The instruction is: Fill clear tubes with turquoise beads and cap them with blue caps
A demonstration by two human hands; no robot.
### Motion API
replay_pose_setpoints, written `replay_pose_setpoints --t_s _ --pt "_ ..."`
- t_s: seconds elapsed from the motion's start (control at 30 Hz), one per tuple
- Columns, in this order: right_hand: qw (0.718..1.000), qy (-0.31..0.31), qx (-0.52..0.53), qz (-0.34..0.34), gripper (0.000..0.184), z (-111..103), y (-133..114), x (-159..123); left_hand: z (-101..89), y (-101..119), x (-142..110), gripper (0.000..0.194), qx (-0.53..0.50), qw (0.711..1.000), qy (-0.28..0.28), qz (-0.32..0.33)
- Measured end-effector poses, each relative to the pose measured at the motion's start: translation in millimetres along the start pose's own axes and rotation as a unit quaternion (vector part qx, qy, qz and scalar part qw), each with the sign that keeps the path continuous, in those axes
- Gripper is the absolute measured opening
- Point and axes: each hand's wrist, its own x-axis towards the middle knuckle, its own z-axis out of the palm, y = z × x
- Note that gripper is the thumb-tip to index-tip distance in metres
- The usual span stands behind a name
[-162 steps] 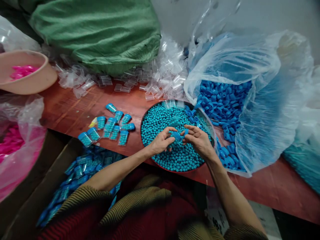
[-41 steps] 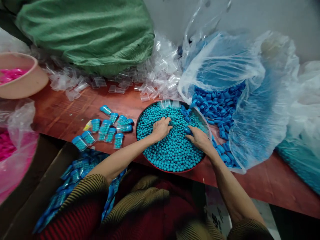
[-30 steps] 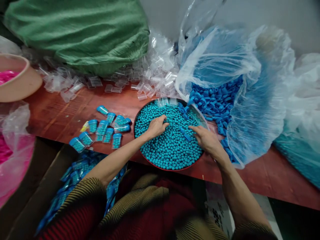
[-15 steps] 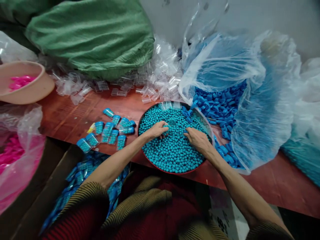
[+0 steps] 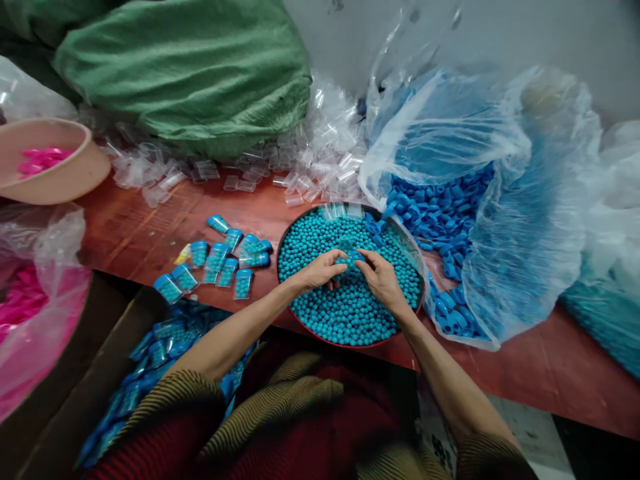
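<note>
My left hand (image 5: 324, 270) is closed around a small clear plastic container (image 5: 344, 248) with turquoise beads in it, over the round tray (image 5: 350, 345). My right hand (image 5: 379, 275) pinches a blue cap (image 5: 357, 256) against the container's end. Whether the cap is seated cannot be seen behind the fingers. Loose turquoise beads (image 5: 345, 315) fill the tray beneath both hands. At the tray's far side lie a few empty clear containers (image 5: 343, 211) and some blue caps (image 5: 374, 227).
Left of the tray lie several filled, capped containers (image 5: 217, 257). Clear empties (image 5: 320, 170) are heaped behind, beside a green sack (image 5: 190, 73). On the right a plastic bag (image 5: 525, 247) spills blue caps. A peach basin (image 5: 65, 173) holds pink pieces. More capped containers (image 5: 150, 363) lie below the table edge.
My right hand has moved left, bringing a blue cap to the container in my left hand. My left hand has shifted slightly right and down.
</note>
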Motion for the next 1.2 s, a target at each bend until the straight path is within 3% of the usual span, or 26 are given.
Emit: replay_pose_setpoints --t_s 0.13,0.33,0.4,0.5,0.67,0.73,0.87,1.03,1.2 --pt "0.998 -0.007 -0.031 -0.063 0.034 0.4 -6.1 -12.6 8.4 1.6 -2.9 0.035 0.024 0.999 0.027 0.018" --pt "0.989 -0.003 0.113 0.100 0.033 -4.1 -7.8 -16.8 11.6 -3.0 -2.3 0.047 0.030 0.999 -0.003 0.036" --pt "0.981 -0.018 0.155 0.117 0.035 -7.5 -7.5 -15.1 11.5 -5.7 -2.3 0.050 0.034 0.998 -0.008 0.047" --pt "0.989 -0.065 0.104 0.076 0.034 -14.7 -9.6 -13.4 11.5 -8.6 -4.0 0.048 0.041 0.996 -0.007 0.077" --pt "0.991 -0.093 -0.069 -0.064 0.032 -22.7 -13.8 -13.1 13.7 -7.3 -7.7 0.041 0.044 0.995 0.001 0.086" --pt "0.992 -0.094 -0.063 -0.060 0.032 -22.9 -13.5 -13.6 14.7 -5.1 -8.0 0.044 0.042 0.996 0.005 0.077" --pt "0.997 -0.080 -0.017 0.009 0.038 -20.9 -13.2 -16.2 15.8 -2.9 -7.5 0.052 0.051 0.996 0.009 0.076" --pt "0.995 -0.086 -0.035 -0.022 0.034 -18.7 -14.1 -16.6 20.4 -8.5 -7.8 0.045 0.045 0.994 0.046 0.089" --pt "0.995 -0.093 0.039 0.029 0.037 -13.0 -7.1 -16.0 22.0 -6.3 -9.2 0.045 0.012 0.995 0.061 0.079"
